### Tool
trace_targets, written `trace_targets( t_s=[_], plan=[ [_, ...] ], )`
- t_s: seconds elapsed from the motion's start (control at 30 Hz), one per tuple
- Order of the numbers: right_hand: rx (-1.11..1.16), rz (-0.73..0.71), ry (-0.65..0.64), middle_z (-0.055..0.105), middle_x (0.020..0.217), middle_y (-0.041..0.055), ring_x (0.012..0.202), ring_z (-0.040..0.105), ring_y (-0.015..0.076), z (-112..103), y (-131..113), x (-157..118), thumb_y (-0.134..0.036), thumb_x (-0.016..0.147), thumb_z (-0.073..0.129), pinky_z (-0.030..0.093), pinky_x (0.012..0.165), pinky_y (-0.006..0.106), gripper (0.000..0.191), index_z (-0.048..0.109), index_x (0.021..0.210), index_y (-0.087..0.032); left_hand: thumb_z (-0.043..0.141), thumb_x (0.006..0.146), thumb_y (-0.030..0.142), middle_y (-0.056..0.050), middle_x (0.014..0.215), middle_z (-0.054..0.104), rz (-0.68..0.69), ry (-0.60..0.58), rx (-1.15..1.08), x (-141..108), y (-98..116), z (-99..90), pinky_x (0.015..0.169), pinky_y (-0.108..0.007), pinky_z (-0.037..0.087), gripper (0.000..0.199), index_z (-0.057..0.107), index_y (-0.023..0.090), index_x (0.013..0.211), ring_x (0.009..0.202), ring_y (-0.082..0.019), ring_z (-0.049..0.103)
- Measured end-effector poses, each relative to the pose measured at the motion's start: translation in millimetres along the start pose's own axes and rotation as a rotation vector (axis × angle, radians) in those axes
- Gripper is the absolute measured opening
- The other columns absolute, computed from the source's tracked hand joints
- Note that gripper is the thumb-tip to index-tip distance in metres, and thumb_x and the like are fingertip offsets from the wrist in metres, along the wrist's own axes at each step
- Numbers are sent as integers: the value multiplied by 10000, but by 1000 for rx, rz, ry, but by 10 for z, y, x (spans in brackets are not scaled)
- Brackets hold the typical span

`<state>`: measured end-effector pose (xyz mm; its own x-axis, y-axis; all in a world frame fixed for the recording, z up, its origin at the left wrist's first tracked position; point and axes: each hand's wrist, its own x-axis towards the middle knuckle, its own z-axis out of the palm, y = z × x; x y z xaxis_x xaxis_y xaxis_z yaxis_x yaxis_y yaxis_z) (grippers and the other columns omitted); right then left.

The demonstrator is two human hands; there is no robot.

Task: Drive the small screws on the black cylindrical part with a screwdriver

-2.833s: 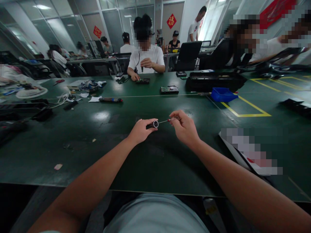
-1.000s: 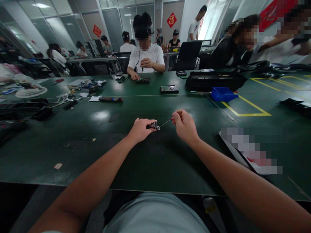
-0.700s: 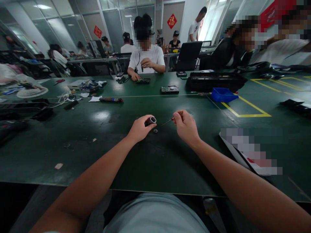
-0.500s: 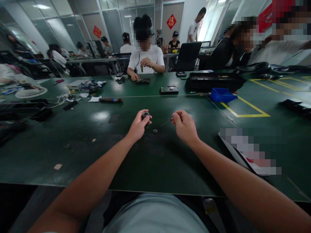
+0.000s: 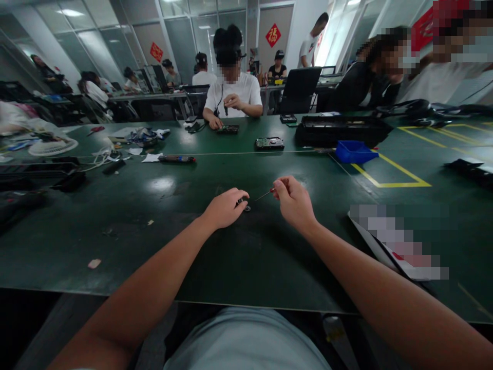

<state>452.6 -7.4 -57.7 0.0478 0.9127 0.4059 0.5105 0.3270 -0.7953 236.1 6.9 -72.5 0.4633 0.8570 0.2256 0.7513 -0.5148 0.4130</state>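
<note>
While the left hand [image 5: 227, 207] clamps a dark tube [image 5: 239, 201], the right hand [image 5: 292, 199] pinches a thin tool [image 5: 265, 194], likely for fine control.

Elec. workshop, lg green bench [image 5: 246, 267], circuit bd [image 5: 269, 143], ppl [image 5: 204, 77] at desks [image 5: 165, 96], glass partitions [image 5: 90, 49]

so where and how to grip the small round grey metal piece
Probably pinch the round piece by its outer rim, from above and the near side: it looks low and flat, with the left hand crowding its left side.
</note>
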Motion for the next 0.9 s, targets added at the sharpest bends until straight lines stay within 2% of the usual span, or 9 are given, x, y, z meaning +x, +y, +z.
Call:
trace_targets(
  t_s=[0.17,0.3,0.47,0.57,0.73,0.8,0.9],
  plan=[
    [6,-13,-1,664,761,26,722,620,191,10,19,4,-391,971,446,440,700,336,225,584,898,-228,552,924,464,-100,1082,675,0,-156,168,1,29,67,765,-375,496,369,679,255,1199,951,-285,637],
    [-2,-19,-3,665,757,26,710,617,188,9,20,8,-403,974,441,434,687,331,238,586,904,-228,573,920,436,-109,1049,685,-22,-173,159,21,35,85,756,-386,494,308,698,226,1108,940,-299,643],
    [6,-7,-10,666,755,23,711,620,187,17,22,7,-406,972,445,435,688,329,239,585,900,-226,592,907,473,-114,1114,684,-58,-205,206,18,62,37,743,-382,499,360,683,225,1151,974,-312,644],
    [15,-7,-13,663,754,22,710,621,187,23,30,7,-407,972,444,439,693,334,239,586,901,-227,580,919,436,-115,1077,689,-78,-218,226,5,83,23,725,-377,498,308,696,209,1092,928,-300,650],
    [25,-2,-15,660,756,21,714,621,191,22,36,6,-418,971,445,439,693,340,244,586,902,-231,590,910,433,-90,1033,697,-41,-120,71,-4,65,-17,762,-377,493,275,691,214,1044,906,-270,644],
    [24,-2,-18,656,748,18,708,618,190,19,37,7,-415,971,447,437,684,338,242,586,900,-230,589,907,451,-71,994,699,-48,-29,-79,4,39,-58,764,-360,491,283,686,219,1037,881,-241,644],
    [29,-7,-28,656,749,18,709,618,189,16,46,8,-410,971,448,439,688,340,236,586,904,-230,614,883,443,-57,955,683,-128,160,-366,33,-14,-144,676,-306,480,306,670,214,1078,746,-176,624]
  ],
)
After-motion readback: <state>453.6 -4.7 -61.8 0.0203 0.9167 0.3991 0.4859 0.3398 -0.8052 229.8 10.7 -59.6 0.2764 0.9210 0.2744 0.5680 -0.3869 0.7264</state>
